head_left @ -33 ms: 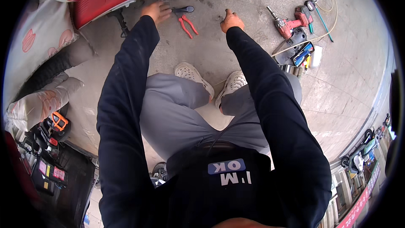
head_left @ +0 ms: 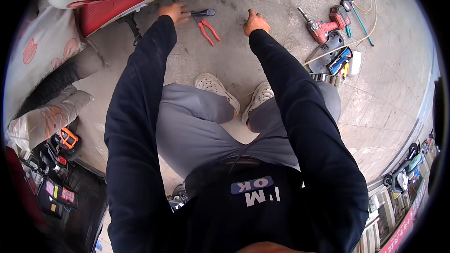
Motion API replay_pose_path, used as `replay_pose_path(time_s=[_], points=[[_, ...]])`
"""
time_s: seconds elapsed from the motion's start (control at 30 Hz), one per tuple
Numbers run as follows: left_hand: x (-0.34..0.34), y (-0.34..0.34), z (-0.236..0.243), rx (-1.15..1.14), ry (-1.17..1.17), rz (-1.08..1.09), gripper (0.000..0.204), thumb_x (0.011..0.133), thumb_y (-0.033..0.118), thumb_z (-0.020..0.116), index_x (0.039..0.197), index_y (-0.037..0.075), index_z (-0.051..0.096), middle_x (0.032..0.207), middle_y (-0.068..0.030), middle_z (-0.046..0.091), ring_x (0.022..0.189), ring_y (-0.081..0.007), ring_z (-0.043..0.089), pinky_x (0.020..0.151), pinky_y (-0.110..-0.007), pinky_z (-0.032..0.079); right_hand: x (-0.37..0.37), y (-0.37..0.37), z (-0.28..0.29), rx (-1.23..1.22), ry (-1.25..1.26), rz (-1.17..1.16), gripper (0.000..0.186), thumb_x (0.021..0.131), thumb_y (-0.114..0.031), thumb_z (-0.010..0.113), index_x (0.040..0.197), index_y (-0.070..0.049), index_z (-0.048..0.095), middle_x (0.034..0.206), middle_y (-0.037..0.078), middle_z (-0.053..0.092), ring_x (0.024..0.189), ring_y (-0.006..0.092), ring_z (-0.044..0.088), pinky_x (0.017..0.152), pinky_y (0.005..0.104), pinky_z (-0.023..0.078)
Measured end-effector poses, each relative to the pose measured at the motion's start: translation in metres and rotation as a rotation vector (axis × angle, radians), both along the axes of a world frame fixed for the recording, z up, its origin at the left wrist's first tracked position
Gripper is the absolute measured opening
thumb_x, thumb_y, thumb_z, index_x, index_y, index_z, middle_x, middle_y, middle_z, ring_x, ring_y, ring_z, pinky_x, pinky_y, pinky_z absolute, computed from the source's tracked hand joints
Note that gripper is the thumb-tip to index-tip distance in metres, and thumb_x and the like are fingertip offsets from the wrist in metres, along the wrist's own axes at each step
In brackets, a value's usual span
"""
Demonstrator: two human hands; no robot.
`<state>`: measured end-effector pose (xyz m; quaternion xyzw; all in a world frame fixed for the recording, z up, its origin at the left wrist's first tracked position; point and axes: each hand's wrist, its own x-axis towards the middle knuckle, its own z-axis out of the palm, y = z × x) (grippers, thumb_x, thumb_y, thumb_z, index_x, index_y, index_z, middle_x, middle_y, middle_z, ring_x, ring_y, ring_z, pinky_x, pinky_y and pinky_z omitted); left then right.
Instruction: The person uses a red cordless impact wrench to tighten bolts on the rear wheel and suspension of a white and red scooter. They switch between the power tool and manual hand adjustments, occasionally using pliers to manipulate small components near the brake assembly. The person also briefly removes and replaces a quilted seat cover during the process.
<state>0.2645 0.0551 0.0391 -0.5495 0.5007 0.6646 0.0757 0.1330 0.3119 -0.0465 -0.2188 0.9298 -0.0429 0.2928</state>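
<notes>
Both arms are stretched forward from a crouch, dark sleeves reaching out over the grey paving. The left hand [head_left: 174,12] is down at the ground with its fingers curled in, right at the dark head of the red-handled pliers [head_left: 206,24]; it looks to be touching the jaws end, though the view is too small there to say whether it actually grips them. The pliers lie flat, their 2 red handles splayed open and pointing back toward the person, just to the right of that hand. Further right, apart from the pliers, the right hand [head_left: 255,21] is closed into a loose fist with the thumb up, and whether it pinches anything I cannot tell. Just left of the left hand sits the red and white body panel [head_left: 110,1] of a scooter, with a black stand [head_left: 133,27] dropping below it. Well off to the right of the right hand, a red cordless drill [head_left: 324,24] lies on the paving beside a cluster of small tools [head_left: 340,60] and a pale hose [head_left: 370,11] looping past them. Below the hands, 2 white perforated clogs [head_left: 216,89] are planted side by side, grey trousers bent at the knees.
</notes>
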Motion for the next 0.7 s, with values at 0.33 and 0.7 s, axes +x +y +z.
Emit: replay_pose_path(time_s=[0.33, 0.7], points=[[-0.07, 0.041, -0.081, 0.299, 0.644, 0.601, 0.052, 0.107, 0.019, 0.04, 0.154, 0.008, 0.021, 0.158, -0.0121, 0.031, 0.139, -0.0342, 0.041, 0.113, -0.051, 0.04, 0.004, -0.008, -0.061, -0.388, -0.297, -0.356, 0.037, 0.087, -0.014, 0.061, 0.123, -0.015, 0.061, 0.112, 0.02, 0.068, 0.106, 0.0352, 0.067, 0.092, 0.0448, 0.053], [-0.049, -0.029, -0.133, 0.082, 0.663, 0.485, 0.047, 0.106, 0.015, 0.035, 0.148, -0.007, 0.026, 0.144, -0.0262, 0.037, 0.127, -0.0405, 0.049, 0.11, -0.049, 0.048, -0.025, -0.122, -0.013, -1.321, -1.159, -1.133, 0.02, 0.097, -0.01, 0.048, 0.107, -0.005, 0.065, 0.08, 0.01, 0.064, 0.059, 0.0227, 0.056, 0.051, 0.039, 0.045]])
